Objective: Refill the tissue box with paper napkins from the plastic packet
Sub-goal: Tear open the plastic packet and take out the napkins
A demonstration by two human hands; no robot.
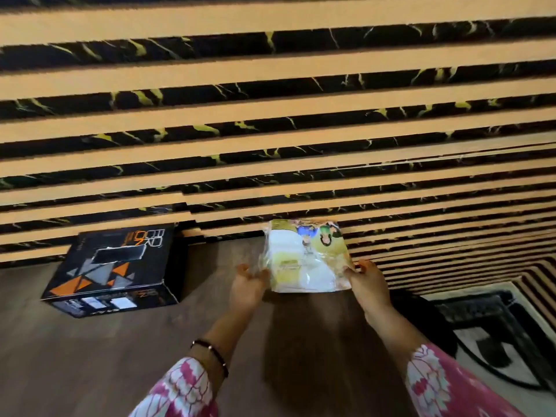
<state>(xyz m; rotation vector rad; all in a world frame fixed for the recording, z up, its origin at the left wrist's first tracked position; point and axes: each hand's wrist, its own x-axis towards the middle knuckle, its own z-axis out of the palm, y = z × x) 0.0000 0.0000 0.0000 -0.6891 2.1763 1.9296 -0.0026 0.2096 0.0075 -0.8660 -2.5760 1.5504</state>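
I see the plastic packet (307, 257) held up off the table (120, 356), well right of the tissue box (115, 266); my left hand (248, 285) and right hand (368, 279) pinch its lower corners; I judge the slick film could slip free and spill napkins.

A dark wooden table (90, 356) runs up to a slatted tan-and-black marble wall (270, 115); black chair (481, 320) sits right.
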